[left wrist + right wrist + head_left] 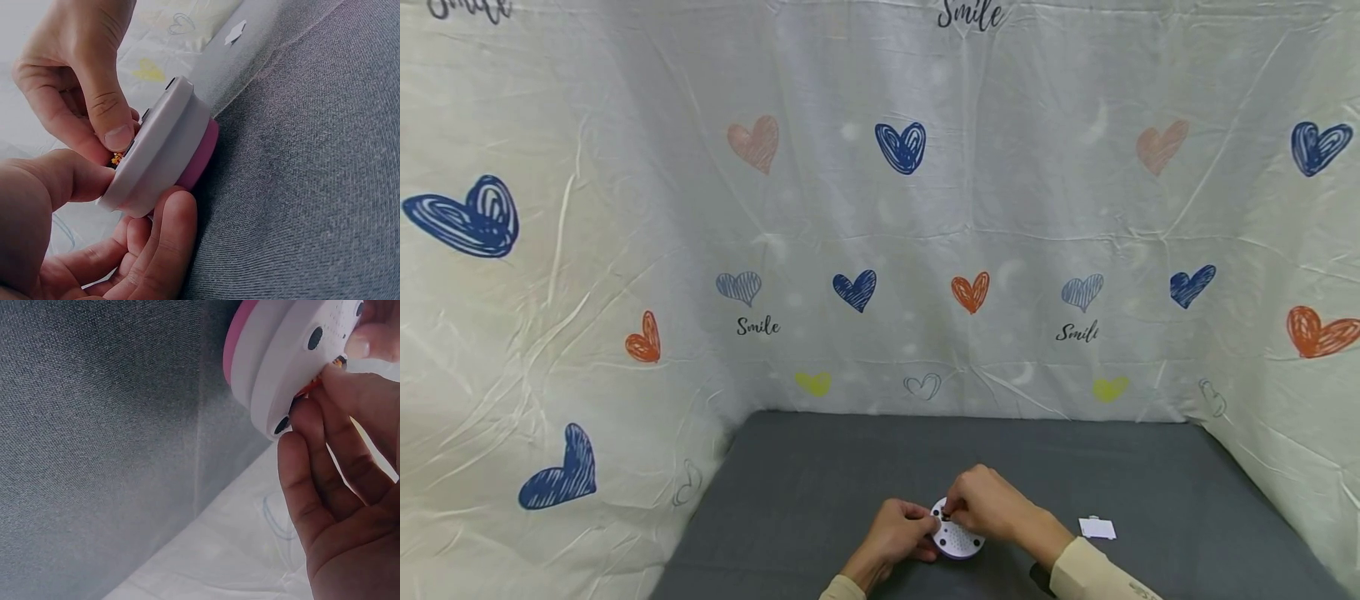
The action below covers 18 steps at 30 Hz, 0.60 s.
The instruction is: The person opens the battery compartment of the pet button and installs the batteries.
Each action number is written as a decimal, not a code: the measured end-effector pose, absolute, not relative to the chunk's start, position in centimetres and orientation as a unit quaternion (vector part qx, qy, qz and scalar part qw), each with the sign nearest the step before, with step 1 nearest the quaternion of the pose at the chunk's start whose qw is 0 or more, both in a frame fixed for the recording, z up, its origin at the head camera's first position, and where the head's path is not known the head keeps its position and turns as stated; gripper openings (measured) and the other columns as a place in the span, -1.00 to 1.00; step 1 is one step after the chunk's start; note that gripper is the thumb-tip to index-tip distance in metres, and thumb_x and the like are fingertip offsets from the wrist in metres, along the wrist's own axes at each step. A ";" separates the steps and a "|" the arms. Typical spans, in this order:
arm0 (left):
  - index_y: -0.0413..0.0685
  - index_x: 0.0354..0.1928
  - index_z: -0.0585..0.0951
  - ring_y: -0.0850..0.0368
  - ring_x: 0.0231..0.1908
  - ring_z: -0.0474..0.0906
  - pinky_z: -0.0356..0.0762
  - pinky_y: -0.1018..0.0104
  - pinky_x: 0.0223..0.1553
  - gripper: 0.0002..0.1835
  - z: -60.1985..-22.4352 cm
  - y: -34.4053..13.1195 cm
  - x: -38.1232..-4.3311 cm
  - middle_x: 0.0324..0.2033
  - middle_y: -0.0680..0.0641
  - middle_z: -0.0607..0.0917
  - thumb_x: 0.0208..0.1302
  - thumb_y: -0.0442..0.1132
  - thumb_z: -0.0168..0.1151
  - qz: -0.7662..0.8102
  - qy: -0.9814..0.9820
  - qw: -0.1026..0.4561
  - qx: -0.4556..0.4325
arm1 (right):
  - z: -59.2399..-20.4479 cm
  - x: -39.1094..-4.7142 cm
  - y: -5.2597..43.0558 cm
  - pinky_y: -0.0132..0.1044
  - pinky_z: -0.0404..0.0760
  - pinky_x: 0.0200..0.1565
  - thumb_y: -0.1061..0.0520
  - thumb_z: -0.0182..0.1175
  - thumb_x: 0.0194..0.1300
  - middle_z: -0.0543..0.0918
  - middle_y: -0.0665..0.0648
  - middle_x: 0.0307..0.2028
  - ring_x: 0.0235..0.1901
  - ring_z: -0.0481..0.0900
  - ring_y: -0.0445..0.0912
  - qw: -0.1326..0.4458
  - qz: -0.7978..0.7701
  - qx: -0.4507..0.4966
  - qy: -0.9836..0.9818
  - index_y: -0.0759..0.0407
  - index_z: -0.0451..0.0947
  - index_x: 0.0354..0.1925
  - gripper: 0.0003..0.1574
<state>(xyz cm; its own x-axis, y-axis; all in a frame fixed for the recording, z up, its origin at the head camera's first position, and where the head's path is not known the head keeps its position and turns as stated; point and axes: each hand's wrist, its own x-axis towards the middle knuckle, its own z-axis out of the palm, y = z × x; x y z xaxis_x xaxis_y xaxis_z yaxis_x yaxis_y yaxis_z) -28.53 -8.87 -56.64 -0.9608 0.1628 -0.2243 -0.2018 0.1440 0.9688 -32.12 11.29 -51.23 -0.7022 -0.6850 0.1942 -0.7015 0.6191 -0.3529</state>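
Gripping the round white gadget (958,540) at its 9 o'clock edge, the left hand (897,533) was clamped on the rim: thumb on the upper side, fingers curled below. The right hand (988,504) sat at the gadget's 2 o'clock, thumb and fingertips pinched on a small orange-and-black piece (117,159) at the slot (946,518) toward the face's 11 o'clock. Fingers hid most of the piece; couldn't tell what it was or how deep it sat.

Gadget position: over the grey tabletop (820,475), between 5 and 6 o'clock in the head view, between both hands. Holed face up, with dark round pads (314,339); pink base (201,156) turned toward the tabletop. Left fingers were under one side; couldn't tell if the base touched down.

White plate (1097,527) lay flat at 3 o'clock from the gadget, well apart from it, small tabs along its edge.

White curtain (820,200) stood at 12 o'clock behind the tabletop and ran round to 9 and 3, printed with blue, orange, pink and yellow hearts plus "Smile". Light sleeves (1093,571) on both arms. Something black (1040,577) showed by the right cuff, mostly hidden.
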 end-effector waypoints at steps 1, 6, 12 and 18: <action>-0.44 -0.05 0.73 0.15 -0.42 0.79 0.88 0.28 -0.38 -0.80 -56.6 -8.9 -28.5 -0.29 -0.18 0.81 0.38 -0.42 0.31 0.654 0.744 0.140 -0.013 | -51.2 -32.1 11.3 -0.44 0.75 -0.29 0.29 0.53 0.21 0.86 -0.15 -0.32 -0.29 0.72 -0.37 0.019 0.207 0.386 -0.899 0.01 0.90 -0.31 -0.83; -0.44 -0.05 0.73 0.14 -0.42 0.79 0.88 0.27 -0.38 -0.80 -56.6 -8.9 -28.5 -0.29 -0.18 0.80 0.37 -0.42 0.31 0.656 0.741 0.141 -0.008 | -51.1 -32.2 11.7 -0.49 0.66 -0.37 0.25 0.50 0.27 0.81 -0.17 -0.39 -0.38 0.61 -0.42 0.021 0.232 0.380 -0.895 0.03 0.87 -0.32 -0.90; -0.46 -0.05 0.72 0.14 -0.44 0.78 0.88 0.27 -0.40 -0.78 -56.5 -9.0 -28.4 -0.31 -0.19 0.80 0.35 -0.42 0.31 0.658 0.740 0.138 -0.005 | -51.1 -32.0 12.1 -0.42 0.57 -0.42 0.13 0.45 0.34 0.68 -0.17 -0.44 -0.44 0.50 -0.37 0.037 0.248 0.308 -0.918 0.03 0.81 -0.31 -0.95; -0.46 -0.03 0.72 0.14 -0.43 0.79 0.88 0.27 -0.39 -0.77 -56.7 -9.0 -28.5 -0.31 -0.18 0.80 0.36 -0.42 0.30 0.657 0.741 0.137 -0.004 | -51.4 -31.4 12.0 -0.27 0.60 -0.43 -0.07 0.48 0.38 0.70 -0.08 -0.43 -0.42 0.57 -0.23 0.000 0.265 0.228 -0.937 0.09 0.80 -0.27 -0.75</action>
